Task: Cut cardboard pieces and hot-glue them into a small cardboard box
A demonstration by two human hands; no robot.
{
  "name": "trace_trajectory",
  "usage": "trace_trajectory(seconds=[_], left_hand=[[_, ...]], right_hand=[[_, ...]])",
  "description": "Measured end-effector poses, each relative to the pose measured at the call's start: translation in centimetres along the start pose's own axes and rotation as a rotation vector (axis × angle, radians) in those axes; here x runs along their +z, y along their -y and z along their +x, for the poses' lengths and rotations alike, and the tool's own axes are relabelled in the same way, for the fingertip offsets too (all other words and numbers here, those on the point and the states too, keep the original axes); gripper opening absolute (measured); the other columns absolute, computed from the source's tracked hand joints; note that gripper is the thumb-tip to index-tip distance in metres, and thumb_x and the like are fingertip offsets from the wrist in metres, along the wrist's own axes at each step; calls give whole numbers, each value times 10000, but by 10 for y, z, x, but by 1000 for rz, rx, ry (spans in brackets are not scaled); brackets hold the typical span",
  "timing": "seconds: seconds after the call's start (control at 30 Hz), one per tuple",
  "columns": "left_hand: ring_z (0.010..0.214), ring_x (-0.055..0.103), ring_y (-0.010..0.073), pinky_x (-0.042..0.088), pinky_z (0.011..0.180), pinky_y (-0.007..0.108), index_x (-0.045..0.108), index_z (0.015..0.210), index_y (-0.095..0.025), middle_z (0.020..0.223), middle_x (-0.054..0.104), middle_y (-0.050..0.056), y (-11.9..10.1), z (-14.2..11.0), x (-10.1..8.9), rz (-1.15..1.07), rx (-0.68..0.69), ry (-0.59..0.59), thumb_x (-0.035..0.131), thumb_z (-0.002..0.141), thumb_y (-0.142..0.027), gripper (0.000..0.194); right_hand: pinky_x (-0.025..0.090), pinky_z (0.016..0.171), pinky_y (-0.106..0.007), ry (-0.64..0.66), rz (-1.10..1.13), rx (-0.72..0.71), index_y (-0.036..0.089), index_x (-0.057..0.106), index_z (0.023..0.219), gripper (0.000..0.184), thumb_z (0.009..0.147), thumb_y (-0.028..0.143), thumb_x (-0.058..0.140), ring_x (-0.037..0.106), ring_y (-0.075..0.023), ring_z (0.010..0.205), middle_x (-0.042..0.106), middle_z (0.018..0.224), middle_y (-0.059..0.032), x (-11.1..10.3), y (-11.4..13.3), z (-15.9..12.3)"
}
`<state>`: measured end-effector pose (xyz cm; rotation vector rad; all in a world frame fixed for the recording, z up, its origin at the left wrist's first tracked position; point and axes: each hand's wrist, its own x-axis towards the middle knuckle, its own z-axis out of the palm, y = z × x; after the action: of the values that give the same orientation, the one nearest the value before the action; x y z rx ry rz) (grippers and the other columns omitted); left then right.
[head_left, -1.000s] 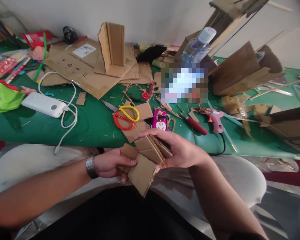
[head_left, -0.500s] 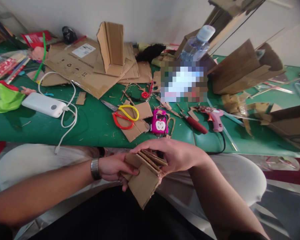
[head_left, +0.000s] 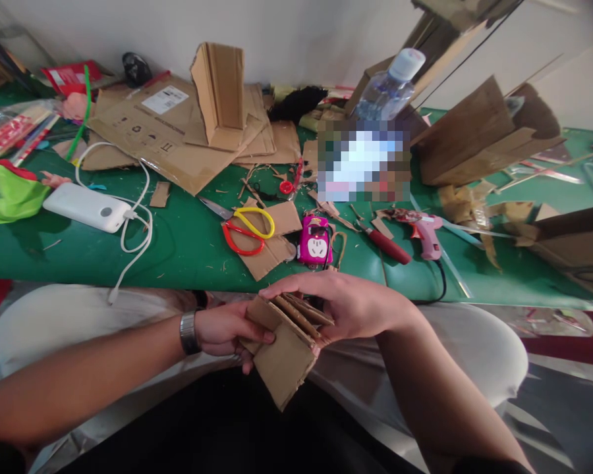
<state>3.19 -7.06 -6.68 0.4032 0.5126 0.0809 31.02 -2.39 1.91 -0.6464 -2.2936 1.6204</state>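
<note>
Over my lap, below the table's front edge, I hold a piece of folded cardboard with several layered flaps along its upper side. My left hand, with a metal watch band at the wrist, is closed on its left side, thumb lying on the face. Across the top and right side curves my right hand, closed round the flaps; some of its fingertips are hidden behind the cardboard. Just beyond the hands on the table are scissors with yellow and red handles and a pink power socket.
The green table carries a white power bank with cable, a red-handled tool, a pink glue gun, a water bottle and flattened cardboard. Cardboard structures stand at the right. A blurred-out patch hides part of the table.
Almost nothing differs. The cardboard and my right hand have shifted very slightly, and the gap between the upper flaps looks a little wider; both hands keep their hold.
</note>
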Motion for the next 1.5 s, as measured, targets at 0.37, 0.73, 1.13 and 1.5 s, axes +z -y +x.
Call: trace_trajectory(seconds=[0.37, 0.73, 1.13, 1.5], left_hand=[[769, 773, 188, 546, 495, 192, 708, 1126, -185, 994, 774, 49, 1, 0, -1, -18, -41, -47, 1083, 701, -356, 593], [754, 760, 170, 499, 530, 196, 766, 1214, -152, 996, 789, 73, 2, -3, -2, -26, -16, 18, 1035, 766, -308, 545], [967, 761, 228, 597, 818, 328, 773, 1211, -179, 1058, 789, 90, 3, -4, -1, -122, 216, 79, 1027, 788, -561, 624], [747, 676, 152, 507, 591, 239, 755, 1007, -165, 924, 715, 50, -11, -10, 16, -165, 316, -2, 1028, 804, -444, 440]], right_hand=[[626, 1003, -298, -32, -3, -12, 239, 653, 1585, 851, 848, 453, 1020, 784, -251, 1273, 775, 1485, -119, 0, -1, -1], [624, 1024, -319, -37, -32, -44, 205, 665, 1549, 811, 872, 508, 992, 778, -262, 1270, 781, 1461, -139, 3, -2, 4], [651, 1056, -417, -297, -240, 43, 215, 617, 1527, 771, 848, 231, 983, 763, -303, 1258, 727, 1432, -159, 37, 3, 21], [642, 1128, -522, -629, -342, 23, 268, 527, 1588, 827, 886, 319, 961, 684, -375, 1417, 664, 1532, -176, 43, 10, 21]])
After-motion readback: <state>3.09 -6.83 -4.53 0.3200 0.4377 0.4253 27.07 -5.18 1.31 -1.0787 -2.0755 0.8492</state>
